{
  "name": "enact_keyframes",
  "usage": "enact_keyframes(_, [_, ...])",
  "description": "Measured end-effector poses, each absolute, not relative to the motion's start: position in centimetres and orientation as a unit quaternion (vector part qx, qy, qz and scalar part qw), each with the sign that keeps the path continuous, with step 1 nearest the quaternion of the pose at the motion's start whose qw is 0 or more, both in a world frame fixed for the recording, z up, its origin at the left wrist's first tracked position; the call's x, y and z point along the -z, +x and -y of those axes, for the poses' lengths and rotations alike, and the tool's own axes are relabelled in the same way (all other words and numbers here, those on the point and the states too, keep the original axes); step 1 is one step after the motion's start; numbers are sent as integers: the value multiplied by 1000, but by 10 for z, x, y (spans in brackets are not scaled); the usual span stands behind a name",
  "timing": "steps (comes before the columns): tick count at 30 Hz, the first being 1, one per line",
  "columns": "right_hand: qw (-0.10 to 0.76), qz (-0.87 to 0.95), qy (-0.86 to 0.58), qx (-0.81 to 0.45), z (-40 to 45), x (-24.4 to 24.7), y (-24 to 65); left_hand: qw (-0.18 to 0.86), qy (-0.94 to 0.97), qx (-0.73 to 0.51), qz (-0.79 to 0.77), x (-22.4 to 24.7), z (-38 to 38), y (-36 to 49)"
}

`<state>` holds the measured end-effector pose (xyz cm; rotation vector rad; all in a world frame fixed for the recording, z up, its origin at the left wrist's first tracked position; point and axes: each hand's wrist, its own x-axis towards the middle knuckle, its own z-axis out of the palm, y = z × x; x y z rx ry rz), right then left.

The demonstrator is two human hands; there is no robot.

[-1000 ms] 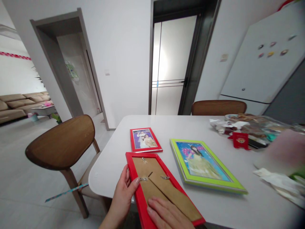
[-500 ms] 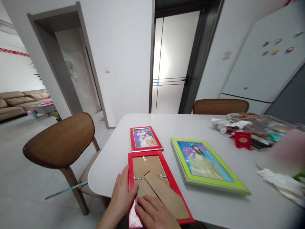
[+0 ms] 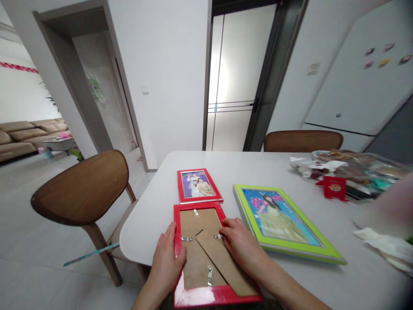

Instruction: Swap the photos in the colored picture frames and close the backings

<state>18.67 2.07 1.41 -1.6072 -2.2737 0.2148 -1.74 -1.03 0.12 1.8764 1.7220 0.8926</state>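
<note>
A red photo frame [image 3: 195,298] lies face down at the table's near edge, its brown backing board and metal clips showing. My left hand [image 3: 167,256] is closed on its left side, thumb over the backing. With bent fingers, my right hand [image 3: 240,246] touches the right side by the metal clip [image 3: 218,236]; whether it pinches the clip is too small to tell. Just beyond lies a smaller red frame [image 3: 197,186] with a wedding photo face up. To the right rests a green frame [image 3: 287,219] showing a person in a yellow dress.
On the right of the white table [image 3: 258,168] are clear plastic packaging [image 3: 364,165], a red paper item [image 3: 334,188] and white tissue [image 3: 383,245]. A wooden chair [image 3: 84,189] stands at the left, another [image 3: 303,141] behind the table.
My right hand has moved from the lower backing up to the frame's right side, uncovering the bottom clip. My left hand has stayed at the left side. The view has shifted slightly.
</note>
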Motion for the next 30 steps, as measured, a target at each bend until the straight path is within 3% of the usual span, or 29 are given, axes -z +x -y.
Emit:
enact_keyframes(24, [212,812,-542,-47,-61,-11,134,188,680,-332,-626,7,9,-16])
enact_keyframes(30, [235,859,-440,-117,-33,-15,127,190,682,-341,-618,6,9,-15])
